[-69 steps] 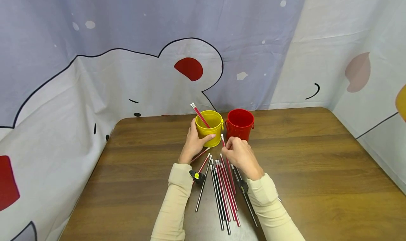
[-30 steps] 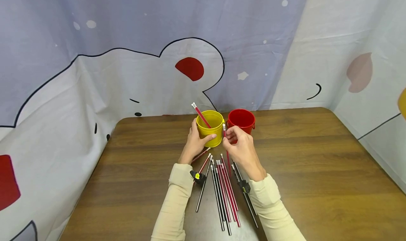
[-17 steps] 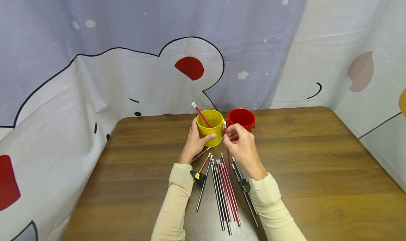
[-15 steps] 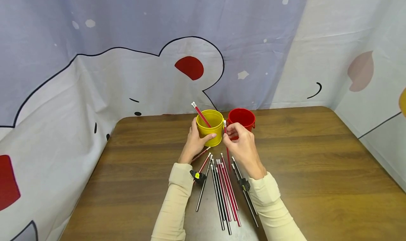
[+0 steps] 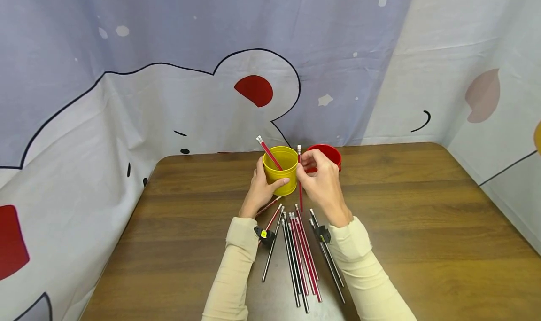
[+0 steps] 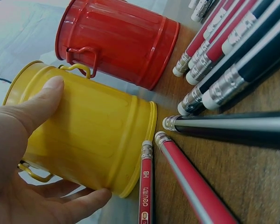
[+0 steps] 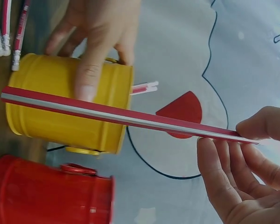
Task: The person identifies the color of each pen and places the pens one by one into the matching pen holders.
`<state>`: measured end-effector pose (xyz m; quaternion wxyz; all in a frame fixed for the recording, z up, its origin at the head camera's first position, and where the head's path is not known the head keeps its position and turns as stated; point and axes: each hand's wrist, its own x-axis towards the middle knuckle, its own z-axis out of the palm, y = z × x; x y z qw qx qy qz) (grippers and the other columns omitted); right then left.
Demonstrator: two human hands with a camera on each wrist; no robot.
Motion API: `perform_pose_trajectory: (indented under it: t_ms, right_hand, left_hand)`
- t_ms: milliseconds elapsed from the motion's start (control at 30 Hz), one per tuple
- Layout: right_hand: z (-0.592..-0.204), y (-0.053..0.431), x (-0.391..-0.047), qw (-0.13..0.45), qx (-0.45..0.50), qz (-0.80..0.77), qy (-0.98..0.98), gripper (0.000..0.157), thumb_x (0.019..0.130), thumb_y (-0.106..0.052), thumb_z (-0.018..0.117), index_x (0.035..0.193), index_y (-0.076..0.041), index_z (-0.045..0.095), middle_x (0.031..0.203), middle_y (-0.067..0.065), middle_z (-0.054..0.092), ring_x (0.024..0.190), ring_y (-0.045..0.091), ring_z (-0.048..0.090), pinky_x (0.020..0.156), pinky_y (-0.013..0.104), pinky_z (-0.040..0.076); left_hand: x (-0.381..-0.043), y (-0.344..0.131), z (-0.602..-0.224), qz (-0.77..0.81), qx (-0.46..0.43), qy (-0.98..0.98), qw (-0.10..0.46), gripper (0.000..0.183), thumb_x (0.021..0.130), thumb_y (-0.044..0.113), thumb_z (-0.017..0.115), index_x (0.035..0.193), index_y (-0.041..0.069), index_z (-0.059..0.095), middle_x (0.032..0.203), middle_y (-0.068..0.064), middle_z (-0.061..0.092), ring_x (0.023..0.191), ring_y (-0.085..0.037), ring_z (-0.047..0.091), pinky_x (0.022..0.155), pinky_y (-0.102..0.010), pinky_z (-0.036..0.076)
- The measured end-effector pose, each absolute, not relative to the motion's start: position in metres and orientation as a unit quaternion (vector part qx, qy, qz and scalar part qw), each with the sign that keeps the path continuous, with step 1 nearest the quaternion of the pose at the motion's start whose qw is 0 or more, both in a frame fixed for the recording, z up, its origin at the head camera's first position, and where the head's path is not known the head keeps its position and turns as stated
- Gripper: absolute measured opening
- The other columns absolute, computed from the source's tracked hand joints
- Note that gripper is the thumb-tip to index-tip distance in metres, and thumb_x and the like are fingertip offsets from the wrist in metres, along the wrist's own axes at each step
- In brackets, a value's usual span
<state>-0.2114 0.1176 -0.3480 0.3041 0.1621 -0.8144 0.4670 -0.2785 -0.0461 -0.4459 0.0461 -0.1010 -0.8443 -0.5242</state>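
My left hand (image 5: pixel 257 193) grips the yellow bucket (image 5: pixel 285 183) from its left side, thumb across the front in the left wrist view. Red pencils (image 5: pixel 270 154) lean inside it, their white eraser ends above the rim. Between thumb and fingertips, my right hand (image 5: pixel 324 182) pinches another red pencil (image 5: pixel 301 196), which stands nearly upright to the right of the yellow bucket, eraser up. In the right wrist view this red pencil with a silver stripe (image 7: pixel 107 113) crosses in front of the bucket. The red bucket (image 6: pixel 116 39) stands close beside the yellow one, partly hidden by my right hand in the head view.
Red and black pencils (image 5: pixel 302 260) lie fanned on the wooden table (image 5: pixel 422 217) between my forearms. Two black pencils (image 5: pixel 327 260) lie next to my right sleeve. A red pencil (image 6: pixel 147 182) lies by the yellow bucket's base. A patterned cloth (image 5: pixel 169 109) hangs behind the table.
My right hand has lifted the red pencil from the other pencils, up and away to beside the yellow bucket's rim. My left hand has stayed on the yellow bucket.
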Motion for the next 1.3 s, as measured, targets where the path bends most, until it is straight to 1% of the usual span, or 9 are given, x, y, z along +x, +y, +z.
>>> perform_pose_trajectory:
  t_ms: [200, 300, 400, 600, 800, 967, 1133, 1300]
  right_hand:
    - [-0.33, 0.114, -0.218, 0.325, 0.171, 0.457, -0.811, 0.009, 0.08, -0.005, 0.063, 0.088, -0.002, 0.059, 0.078, 0.005, 0.062, 0.069, 0.013, 0.059, 0.059, 0.023, 0.053]
    - [-0.323, 0.112, -0.223, 0.334, 0.175, 0.447, -0.811, 0.009, 0.08, -0.007, 0.062, 0.088, -0.003, 0.06, 0.078, 0.004, 0.062, 0.07, 0.014, 0.06, 0.059, 0.021, 0.051]
    - [-0.316, 0.111, -0.228, 0.345, 0.182, 0.439, -0.81, 0.008, 0.081, -0.008, 0.062, 0.087, -0.003, 0.06, 0.078, 0.004, 0.062, 0.07, 0.016, 0.059, 0.057, 0.023, 0.049]
    - [-0.305, 0.106, -0.237, 0.342, 0.19, 0.453, -0.801, 0.008, 0.082, -0.009, 0.061, 0.087, -0.004, 0.059, 0.08, 0.005, 0.061, 0.071, 0.014, 0.059, 0.058, 0.026, 0.052]
    - [-0.297, 0.104, -0.247, 0.355, 0.189, 0.447, -0.799, 0.008, 0.082, -0.009, 0.06, 0.087, -0.003, 0.059, 0.079, 0.005, 0.061, 0.071, 0.015, 0.059, 0.058, 0.027, 0.051]
    - [-0.289, 0.103, -0.256, 0.367, 0.188, 0.446, -0.794, 0.009, 0.082, -0.009, 0.059, 0.088, -0.002, 0.059, 0.08, 0.007, 0.062, 0.071, 0.017, 0.059, 0.062, 0.032, 0.051]
    - [-0.285, 0.103, -0.264, 0.374, 0.18, 0.446, -0.793, 0.01, 0.082, -0.009, 0.059, 0.088, -0.001, 0.058, 0.08, 0.008, 0.062, 0.071, 0.018, 0.059, 0.067, 0.029, 0.049]
    - [-0.285, 0.102, -0.268, 0.378, 0.175, 0.45, -0.79, 0.01, 0.083, -0.01, 0.06, 0.089, -0.002, 0.059, 0.081, 0.006, 0.061, 0.073, 0.016, 0.058, 0.062, 0.026, 0.049]
  left_hand:
    - [-0.278, -0.047, -0.446, -0.523, -0.095, -0.846, 0.043, 0.092, 0.076, 0.044, 0.07, 0.144, 0.025, 0.011, 0.132, -0.008, 0.037, 0.121, -0.025, 0.039, 0.104, -0.044, 0.031]
    - [-0.278, -0.047, -0.446, -0.525, -0.093, -0.845, 0.041, 0.092, 0.076, 0.044, 0.07, 0.145, 0.025, 0.011, 0.132, -0.009, 0.037, 0.12, -0.025, 0.04, 0.104, -0.045, 0.032]
    - [-0.277, -0.047, -0.445, -0.525, -0.093, -0.845, 0.042, 0.092, 0.076, 0.043, 0.071, 0.145, 0.025, 0.011, 0.131, -0.01, 0.038, 0.119, -0.027, 0.041, 0.103, -0.046, 0.033]
    - [-0.278, -0.047, -0.446, -0.525, -0.092, -0.845, 0.039, 0.092, 0.076, 0.045, 0.07, 0.145, 0.026, 0.011, 0.131, -0.01, 0.039, 0.12, -0.027, 0.042, 0.103, -0.046, 0.032]
    - [-0.278, -0.048, -0.446, -0.525, -0.089, -0.846, 0.037, 0.091, 0.076, 0.047, 0.069, 0.144, 0.027, 0.011, 0.13, -0.01, 0.039, 0.119, -0.026, 0.041, 0.104, -0.045, 0.032]
    - [-0.277, -0.048, -0.446, -0.522, -0.089, -0.848, 0.038, 0.091, 0.077, 0.048, 0.068, 0.144, 0.027, 0.011, 0.13, -0.01, 0.039, 0.12, -0.027, 0.041, 0.104, -0.046, 0.032]
    - [-0.277, -0.047, -0.445, -0.519, -0.091, -0.849, 0.039, 0.092, 0.077, 0.048, 0.068, 0.145, 0.027, 0.01, 0.132, -0.011, 0.038, 0.122, -0.027, 0.04, 0.103, -0.047, 0.032]
    - [-0.277, -0.047, -0.445, -0.521, -0.094, -0.847, 0.041, 0.09, 0.077, 0.048, 0.068, 0.144, 0.027, 0.011, 0.131, -0.01, 0.038, 0.121, -0.027, 0.04, 0.103, -0.047, 0.032]
